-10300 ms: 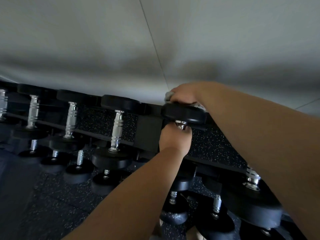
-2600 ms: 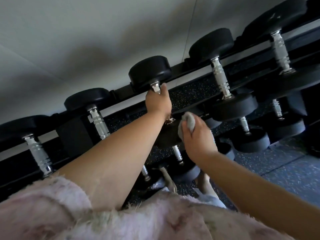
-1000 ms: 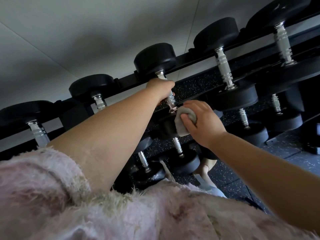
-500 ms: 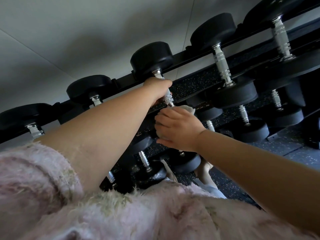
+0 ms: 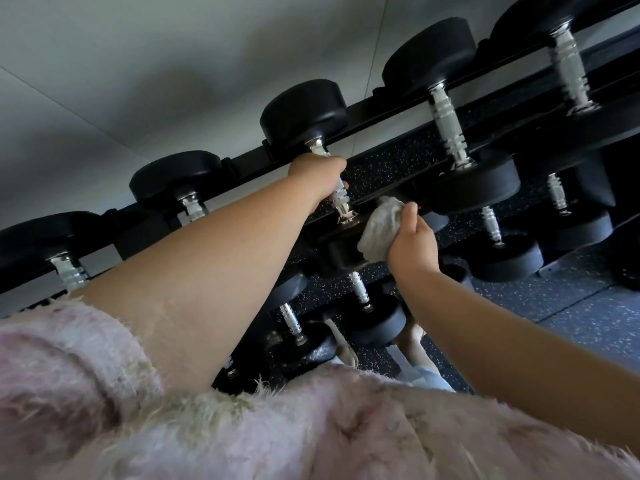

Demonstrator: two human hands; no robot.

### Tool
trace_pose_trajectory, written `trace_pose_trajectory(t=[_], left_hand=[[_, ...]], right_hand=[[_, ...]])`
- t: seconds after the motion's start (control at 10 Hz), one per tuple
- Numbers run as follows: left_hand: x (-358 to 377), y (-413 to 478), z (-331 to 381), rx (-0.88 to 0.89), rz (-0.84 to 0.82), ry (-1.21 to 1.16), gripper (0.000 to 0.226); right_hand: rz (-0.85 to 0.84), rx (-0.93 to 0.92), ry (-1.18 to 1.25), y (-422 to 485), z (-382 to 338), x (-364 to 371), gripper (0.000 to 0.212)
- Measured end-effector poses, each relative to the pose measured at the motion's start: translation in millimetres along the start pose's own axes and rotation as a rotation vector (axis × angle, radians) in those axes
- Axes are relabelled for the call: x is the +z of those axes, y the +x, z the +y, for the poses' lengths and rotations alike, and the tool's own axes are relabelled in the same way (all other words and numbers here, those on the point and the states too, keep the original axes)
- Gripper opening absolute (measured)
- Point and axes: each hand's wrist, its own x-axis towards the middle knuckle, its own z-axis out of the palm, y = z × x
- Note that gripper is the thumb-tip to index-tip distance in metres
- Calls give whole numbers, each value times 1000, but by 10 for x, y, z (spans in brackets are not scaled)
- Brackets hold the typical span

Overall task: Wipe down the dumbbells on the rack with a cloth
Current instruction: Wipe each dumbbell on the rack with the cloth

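Observation:
A black dumbbell point(image 5: 304, 112) with a chrome handle lies on the top tier of the black rack point(image 5: 381, 109). My left hand point(image 5: 320, 176) grips its handle. My right hand point(image 5: 412, 244) holds a crumpled white cloth point(image 5: 379, 230) against the right side of the dumbbell's near head point(image 5: 341, 252). Part of that head is hidden by the cloth and my hand.
More black dumbbells sit on the top tier, one to the left point(image 5: 173, 174) and one to the right point(image 5: 450, 133). Lower tiers hold smaller dumbbells point(image 5: 374, 320). A grey wall rises behind. Speckled rubber floor point(image 5: 571, 313) lies at right. My pink fuzzy sleeve point(image 5: 173, 410) fills the bottom.
My right hand has shifted from over the near head to its right side, and the cloth shows again. My left hand keeps its grip on the handle.

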Motion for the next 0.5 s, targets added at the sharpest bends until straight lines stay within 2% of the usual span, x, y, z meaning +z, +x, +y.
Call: trace_pose_trajectory(t=[0.1, 0.2, 0.3, 0.4, 0.5], left_hand=[[1, -10, 13, -3, 5, 9, 30], [7, -17, 3, -6, -11, 13, 28], [6, -14, 1, -30, -9, 36, 24], [27, 6, 1, -42, -8, 1, 23], [47, 32, -6, -33, 6, -21, 23]], right_hand=[[75, 186, 51, -37, -39, 85, 47], [41, 276, 247, -29, 8, 180, 70], [-1, 326, 329, -216, -30, 193, 70], [36, 350, 321, -269, 100, 218, 52], [-5, 490, 504, -407, 61, 316, 54]])
